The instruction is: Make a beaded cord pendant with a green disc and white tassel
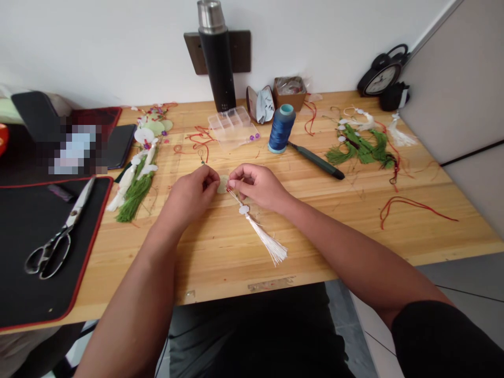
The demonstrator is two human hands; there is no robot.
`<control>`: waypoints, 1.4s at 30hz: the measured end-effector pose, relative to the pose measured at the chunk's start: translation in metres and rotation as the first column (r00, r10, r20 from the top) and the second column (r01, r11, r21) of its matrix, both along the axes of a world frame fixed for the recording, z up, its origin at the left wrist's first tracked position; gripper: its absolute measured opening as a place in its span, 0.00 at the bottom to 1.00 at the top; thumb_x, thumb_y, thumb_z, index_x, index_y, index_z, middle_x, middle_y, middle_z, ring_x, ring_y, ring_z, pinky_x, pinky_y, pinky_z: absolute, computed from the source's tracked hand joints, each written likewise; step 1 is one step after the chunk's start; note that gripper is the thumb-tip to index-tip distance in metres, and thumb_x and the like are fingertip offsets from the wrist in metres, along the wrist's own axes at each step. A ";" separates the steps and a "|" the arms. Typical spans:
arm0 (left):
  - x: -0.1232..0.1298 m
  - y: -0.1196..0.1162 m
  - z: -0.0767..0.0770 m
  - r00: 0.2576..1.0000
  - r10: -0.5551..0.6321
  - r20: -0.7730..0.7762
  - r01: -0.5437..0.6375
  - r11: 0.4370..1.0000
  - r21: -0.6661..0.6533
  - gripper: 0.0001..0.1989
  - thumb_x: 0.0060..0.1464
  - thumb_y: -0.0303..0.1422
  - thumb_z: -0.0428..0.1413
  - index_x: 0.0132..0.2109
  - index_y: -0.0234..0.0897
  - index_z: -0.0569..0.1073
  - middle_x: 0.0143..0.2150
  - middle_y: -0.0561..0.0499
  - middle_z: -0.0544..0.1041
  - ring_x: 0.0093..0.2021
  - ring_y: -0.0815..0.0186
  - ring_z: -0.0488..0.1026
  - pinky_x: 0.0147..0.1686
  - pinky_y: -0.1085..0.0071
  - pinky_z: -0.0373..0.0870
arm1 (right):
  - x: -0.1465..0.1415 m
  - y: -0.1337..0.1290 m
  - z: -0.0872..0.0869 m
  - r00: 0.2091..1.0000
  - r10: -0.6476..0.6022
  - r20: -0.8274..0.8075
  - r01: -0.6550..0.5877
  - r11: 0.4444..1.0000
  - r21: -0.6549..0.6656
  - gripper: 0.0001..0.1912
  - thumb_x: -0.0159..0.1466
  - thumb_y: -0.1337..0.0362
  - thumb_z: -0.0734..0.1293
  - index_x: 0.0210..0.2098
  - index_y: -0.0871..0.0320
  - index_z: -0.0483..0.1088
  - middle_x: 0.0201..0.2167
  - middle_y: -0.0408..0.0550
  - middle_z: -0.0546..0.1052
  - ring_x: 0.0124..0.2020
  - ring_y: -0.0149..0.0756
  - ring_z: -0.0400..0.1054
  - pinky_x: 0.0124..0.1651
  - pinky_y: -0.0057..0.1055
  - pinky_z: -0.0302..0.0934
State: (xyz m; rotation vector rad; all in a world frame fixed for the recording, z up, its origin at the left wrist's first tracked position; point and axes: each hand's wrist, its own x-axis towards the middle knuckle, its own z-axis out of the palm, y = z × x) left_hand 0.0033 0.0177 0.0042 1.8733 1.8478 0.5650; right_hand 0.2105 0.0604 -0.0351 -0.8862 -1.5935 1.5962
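My left hand (191, 197) and my right hand (258, 186) meet at their fingertips above the wooden workbench (220, 257). Between them lies a pale green jade-like disc (223, 184), partly hidden by my fingers. My right fingertips pinch a thin red cord (233, 195) that runs down to a white tassel (268, 244) with a small white bead (244, 209) above it. My left fingertips pinch something thin, apparently a fine cord rising to a small loop (202, 156). The tassel lies on the bench below my hands.
Several finished green and white tassel ornaments (136, 194) lie to the left and others (362, 147) to the right. Behind stand a blue thread spool (281, 128), a compartment box (232, 127), a dark-handled tool (318, 161) and a thermos (216, 55). Scissors (59, 236) rest on a black mat (35, 283).
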 end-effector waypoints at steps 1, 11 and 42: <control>0.000 0.000 0.000 1.000 0.002 -0.001 -0.002 1.000 -0.003 0.06 0.61 0.37 0.56 0.42 0.42 0.75 0.35 0.50 0.82 0.34 0.59 0.75 0.37 0.64 0.66 | 0.000 0.000 0.000 1.000 -0.001 -0.001 0.001 1.000 0.000 0.04 0.68 0.65 0.73 0.39 0.55 0.74 0.34 0.41 0.81 0.25 0.27 0.70 0.29 0.26 0.67; -0.002 0.000 -0.003 1.000 0.000 -0.005 0.000 1.000 0.021 0.09 0.60 0.37 0.56 0.45 0.41 0.78 0.37 0.49 0.83 0.35 0.59 0.77 0.38 0.63 0.68 | 0.001 0.001 0.001 0.999 -0.008 0.032 0.005 0.997 0.083 0.03 0.67 0.64 0.74 0.38 0.55 0.75 0.37 0.44 0.84 0.37 0.34 0.76 0.42 0.31 0.70; 0.000 -0.007 0.016 0.978 -0.016 0.210 -0.012 0.991 0.131 0.12 0.63 0.38 0.61 0.51 0.41 0.81 0.38 0.50 0.81 0.36 0.62 0.74 0.40 0.64 0.72 | -0.005 0.000 -0.003 0.997 -0.013 0.075 0.010 0.999 0.043 0.11 0.67 0.71 0.71 0.46 0.53 0.71 0.31 0.37 0.78 0.34 0.35 0.78 0.40 0.33 0.70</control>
